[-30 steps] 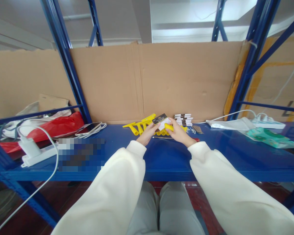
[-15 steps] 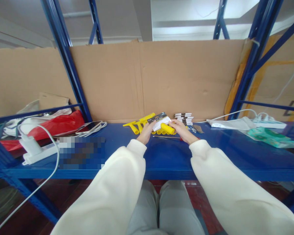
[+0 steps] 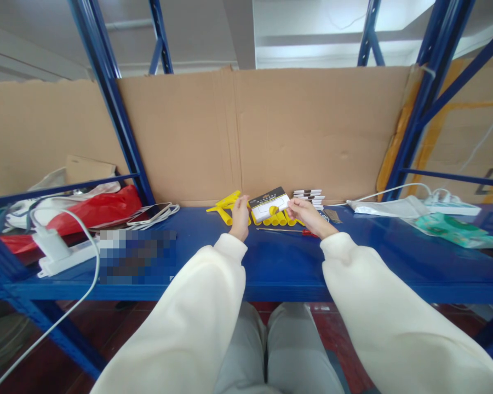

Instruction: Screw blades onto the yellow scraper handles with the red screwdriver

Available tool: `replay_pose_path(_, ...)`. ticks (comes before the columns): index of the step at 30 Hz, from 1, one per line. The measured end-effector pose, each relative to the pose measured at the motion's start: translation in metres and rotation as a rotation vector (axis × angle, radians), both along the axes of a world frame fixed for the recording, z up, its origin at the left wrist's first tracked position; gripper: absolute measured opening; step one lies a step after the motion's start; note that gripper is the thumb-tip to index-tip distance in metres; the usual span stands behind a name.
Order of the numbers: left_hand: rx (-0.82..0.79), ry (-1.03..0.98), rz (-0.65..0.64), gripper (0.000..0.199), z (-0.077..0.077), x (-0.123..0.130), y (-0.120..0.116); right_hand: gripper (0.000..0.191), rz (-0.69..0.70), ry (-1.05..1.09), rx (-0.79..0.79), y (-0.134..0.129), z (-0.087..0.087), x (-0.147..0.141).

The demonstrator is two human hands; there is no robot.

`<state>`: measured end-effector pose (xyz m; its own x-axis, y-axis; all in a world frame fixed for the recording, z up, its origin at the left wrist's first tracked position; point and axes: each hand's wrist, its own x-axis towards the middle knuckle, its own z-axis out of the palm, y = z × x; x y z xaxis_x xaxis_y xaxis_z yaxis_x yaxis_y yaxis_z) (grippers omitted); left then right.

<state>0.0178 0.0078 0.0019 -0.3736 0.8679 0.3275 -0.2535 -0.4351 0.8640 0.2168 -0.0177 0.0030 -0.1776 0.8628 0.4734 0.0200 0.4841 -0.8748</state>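
A black-and-white printed card [image 3: 267, 201] is held tilted above the back middle of the blue shelf. My left hand [image 3: 240, 218] is closed at its left edge, fingertips pointing up. At the right edge, my right hand [image 3: 307, 215] pinches the card between thumb and fingers. A small rounded yellow patch shows at the card's lower edge; I cannot tell whether it is print or a part behind. Below the card lies a row of yellow tubes [image 3: 281, 220], partly hidden. Yellow T-shaped pieces [image 3: 223, 212] lie left of my left hand.
A red-handled screwdriver [image 3: 308, 233] lies before the tubes. Behind my right hand are stacked white packets [image 3: 308, 193]. A power strip [image 3: 72, 256] and red bag [image 3: 96, 210] sit left; a green pack [image 3: 456, 230] sits right. Cardboard [image 3: 312, 131] walls the back.
The yellow tube held with the card is no longer seen in my hands. The card now faces me more fully. My left hand has turned upright, and my right hand has shifted slightly right.
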Motion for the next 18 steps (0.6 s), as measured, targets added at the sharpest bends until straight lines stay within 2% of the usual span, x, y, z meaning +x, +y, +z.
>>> replay_pose_path(3,-0.020,0.004,0.063,0.007,0.000,-0.004,0.003,0.052,0.036,0.006,-0.003,-0.003,0.003,0.000)
replay_pose_path(5,-0.048,-0.017,0.095,0.009,0.002,-0.010,0.004,0.045,-0.031,0.062,-0.014,0.000,0.007,0.005)
replay_pose_path(7,-0.059,-0.018,0.104,0.014,0.003,-0.013,0.003,0.036,-0.186,0.166,-0.016,0.007,0.012,0.018)
replay_pose_path(10,-0.069,0.025,0.073,0.020,0.006,-0.013,-0.002,0.025,-0.511,0.369,-0.018,0.022,0.016,0.047)
replay_pose_path(12,-0.097,0.054,0.027,0.034,0.007,-0.010,-0.008,0.016,-0.707,0.440,-0.079,0.030,0.016,0.070)
replay_pose_path(14,-0.125,0.077,-0.024,0.055,0.009,-0.006,-0.015,0.005,-0.854,0.421,-0.147,0.034,0.012,0.089)
replay_pose_path(15,-0.136,0.087,-0.048,0.065,0.010,-0.005,-0.018,0.005,-0.899,0.418,-0.166,0.035,0.010,0.097)
replay_pose_path(18,-0.154,0.124,-0.115,0.080,0.012,-0.002,-0.025,0.026,-0.995,0.426,-0.210,0.033,0.004,0.111)
